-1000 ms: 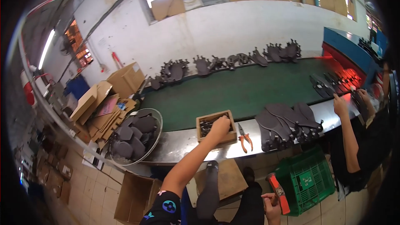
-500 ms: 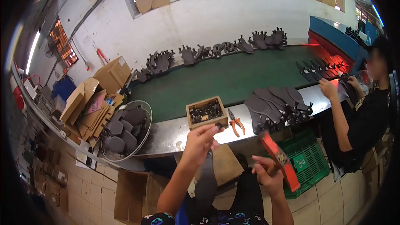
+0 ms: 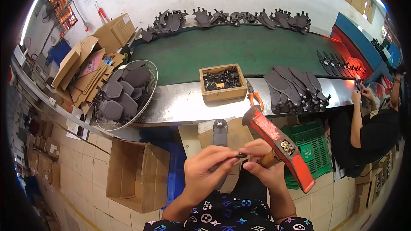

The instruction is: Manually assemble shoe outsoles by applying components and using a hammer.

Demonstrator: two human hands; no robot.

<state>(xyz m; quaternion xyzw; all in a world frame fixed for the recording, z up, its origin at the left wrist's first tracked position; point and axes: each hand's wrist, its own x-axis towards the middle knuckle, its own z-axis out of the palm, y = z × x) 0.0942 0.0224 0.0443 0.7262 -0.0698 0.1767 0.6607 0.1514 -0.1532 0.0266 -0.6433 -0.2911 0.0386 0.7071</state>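
Observation:
My left hand (image 3: 205, 169) is closed, with a small black piece (image 3: 242, 156) pinched between its fingertips in front of my body. My right hand (image 3: 266, 167) comes up beside it, its fingertips at the other end of the piece. Against its palm that hand also keeps the wooden handle of a hammer (image 3: 276, 136), whose worn red head slants to the right. Behind my hands a long narrow dark grey piece (image 3: 220, 133) stands by a wooden board (image 3: 239, 132); my left hand hides its lower part.
A wooden box (image 3: 222, 96) of small black parts and orange-handled pliers (image 3: 255, 98) lie on the metal ledge. Dark grey flat pieces (image 3: 295, 87) are heaped rightward; a wire basket (image 3: 155, 86) stands left. Beyond runs a green belt (image 3: 180, 51). A co-worker (image 3: 372, 124) sits right, above a green crate (image 3: 314, 145).
My left hand has come down from beside the wooden box to meet my right hand, bringing the small black piece. The hammer is still in my right hand. The view has tilted downward.

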